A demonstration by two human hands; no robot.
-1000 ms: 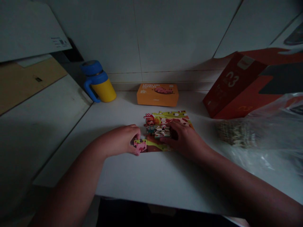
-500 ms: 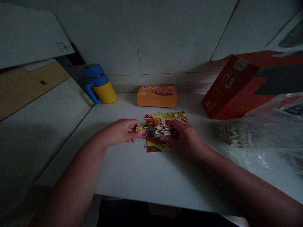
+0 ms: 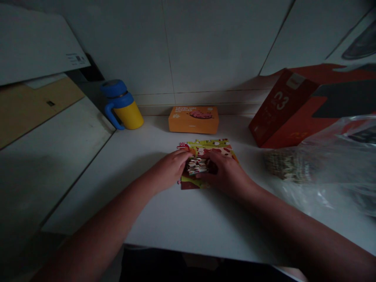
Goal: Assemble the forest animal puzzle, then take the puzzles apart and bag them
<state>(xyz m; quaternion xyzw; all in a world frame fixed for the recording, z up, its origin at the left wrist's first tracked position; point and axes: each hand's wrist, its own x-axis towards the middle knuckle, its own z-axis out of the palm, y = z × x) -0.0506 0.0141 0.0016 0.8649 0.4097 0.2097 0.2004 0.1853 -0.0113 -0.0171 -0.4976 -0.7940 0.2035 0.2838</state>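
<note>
A stack of jigsaw puzzle pieces (image 3: 197, 166), seen edge-on, sits between my two hands above a colourful puzzle picture (image 3: 189, 184). My right hand (image 3: 223, 168) grips the stack from the right, thumb on the near side and fingers on the far side. From the left, my left hand (image 3: 170, 168) closes on the stack's other end, its fingers wrapped round that side. Parts of the picture with green, brown and red areas show around the hands; its middle is hidden beneath them.
Behind the picture stands an orange puzzle box (image 3: 194, 120) near the wall. A blue and yellow mug-like flask (image 3: 125, 105) is at the back left. On the right are a red box (image 3: 282, 105) and a clear plastic bag (image 3: 329, 172) with stacked pieces inside.
My left hand has moved right, bringing the pink and green puzzle pieces it held to the stack. Those pieces are no longer distinguishable. My right hand keeps its grip on the stack.
</note>
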